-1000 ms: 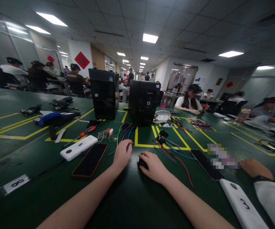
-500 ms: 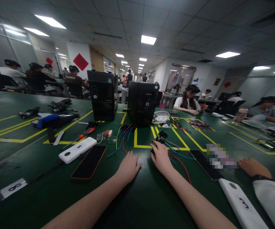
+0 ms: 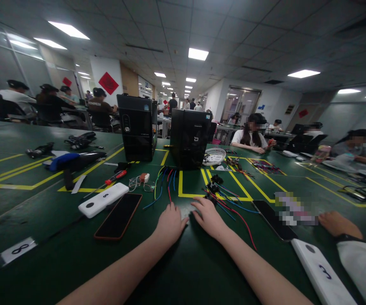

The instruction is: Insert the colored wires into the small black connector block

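My left hand (image 3: 170, 224) lies flat on the green table (image 3: 183, 271) with its fingers stretched out and holds nothing. My right hand (image 3: 209, 218) rests beside it, fingers forward and apart, its fingertips close to a bundle of red and blue wires (image 3: 230, 205) with small black connectors (image 3: 213, 186). More coloured wires (image 3: 165, 180) run from the black computer case (image 3: 189, 137) toward my left hand. A black phone in an orange case (image 3: 118, 216) lies left of my left hand.
A white box marked 8 (image 3: 103, 199), a red screwdriver (image 3: 116, 175) and a second computer case (image 3: 137, 126) stand to the left. Another person's hand (image 3: 338, 223), a dark phone (image 3: 273, 218) and a white box marked 3 (image 3: 321, 269) are at right. Other people sit around.
My right hand drew back from the wire bundle toward me and now lies beside my left hand. My left hand barely moved.
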`<state>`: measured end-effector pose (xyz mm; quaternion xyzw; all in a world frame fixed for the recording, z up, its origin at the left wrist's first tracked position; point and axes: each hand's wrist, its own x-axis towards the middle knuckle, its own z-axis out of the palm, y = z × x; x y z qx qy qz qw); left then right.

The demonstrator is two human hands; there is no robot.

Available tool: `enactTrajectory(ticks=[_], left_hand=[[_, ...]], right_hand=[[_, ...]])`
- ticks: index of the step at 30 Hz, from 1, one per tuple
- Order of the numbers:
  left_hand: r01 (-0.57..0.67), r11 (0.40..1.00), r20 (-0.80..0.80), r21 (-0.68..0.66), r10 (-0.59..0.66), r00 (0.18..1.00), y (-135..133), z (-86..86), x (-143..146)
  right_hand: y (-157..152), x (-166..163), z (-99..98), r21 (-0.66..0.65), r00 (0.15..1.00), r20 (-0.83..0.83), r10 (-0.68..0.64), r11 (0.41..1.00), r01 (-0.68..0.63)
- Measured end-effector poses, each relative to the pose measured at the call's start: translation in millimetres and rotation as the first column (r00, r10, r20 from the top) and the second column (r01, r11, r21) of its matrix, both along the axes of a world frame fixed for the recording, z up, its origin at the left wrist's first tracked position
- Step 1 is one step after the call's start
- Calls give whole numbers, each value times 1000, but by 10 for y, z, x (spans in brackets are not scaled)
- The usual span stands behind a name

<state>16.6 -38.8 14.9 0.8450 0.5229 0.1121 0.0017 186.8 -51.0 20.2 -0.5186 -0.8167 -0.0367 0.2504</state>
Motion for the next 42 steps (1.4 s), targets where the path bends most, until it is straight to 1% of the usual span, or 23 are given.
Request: enactTrajectory(ticks=[2,3,4,5,6,7,8,9,11,12,13,15,17,18,21,24,27,28,30,32,34,38,42], left_hand=[[115,993,4,-33,-115,993,-191,78,92],[219,975,18,-42,-218,976,-286,116,127],[375,926,35,-43,-374,927,-370,151,151],[559,829,63,-30,-557,828,-437,179,163],[737,675,95,-17,-733,674,-481,200,163],[826,564,135,15,-819,557,-499,215,151],[840,539,184,62,-833,522,-489,222,130],[812,575,238,103,-807,541,-450,222,101],[637,752,417,169,-640,645,-296,199,25],[496,848,516,185,-514,686,-192,175,-17],[342,922,613,183,-379,693,-77,144,-58],[92,988,767,124,-154,622,151,63,-129],[18,1000,835,21,-28,549,333,-28,-169],[38,998,852,-43,17,523,395,-70,-175],[213,955,861,-205,73,503,457,-150,-150],[329,914,822,-239,10,569,389,-151,-110],[395,901,705,-179,-163,690,302,-124,-101],[417,895,652,-160,-221,725,284,-120,-104],[434,891,582,-134,-284,762,267,-125,-108],[414,903,573,-116,-279,770,273,-141,-105],[406,907,578,-112,-273,769,287,-152,-95],[439,890,554,-119,-307,774,306,-131,-83],[467,877,534,-113,-343,773,319,-104,-94]], right_hand=[[-1,-6,9,-15,1000,-15,0,1000,0],[-3,-13,18,-24,1000,-30,-4,1000,3],[-5,-21,29,-37,999,-51,-8,999,6],[-8,-27,44,-55,997,-75,-12,998,8],[-11,-30,63,-81,995,-98,-14,997,6],[-15,-29,86,-113,993,-118,-16,994,2],[-22,-24,114,-150,991,-134,-17,989,-3],[-34,-18,145,-188,990,-141,-14,982,-13],[-74,-15,211,-246,991,-134,-8,969,-26],[-104,-26,240,-261,992,-124,-5,965,-28],[-139,-49,263,-269,994,-109,-1,963,-29],[-220,-130,282,-273,998,-64,18,961,-34],[-290,-232,267,-264,999,5,33,964,-31],[-312,-276,253,-255,998,44,33,967,-21],[-314,-309,222,-256,989,145,5,966,33],[-249,-172,238,-293,971,225,-83,944,149],[-201,-2,268,-275,920,315,-234,905,325],[-198,27,274,-257,909,327,-260,901,350],[-204,22,280,-207,926,297,-234,931,302],[-217,-51,277,-151,958,249,-142,971,183],[-221,-141,262,-116,968,240,-78,987,109],[-194,-221,170,-103,967,239,-90,988,117],[-157,-198,64,-83,994,101,-47,995,55]])
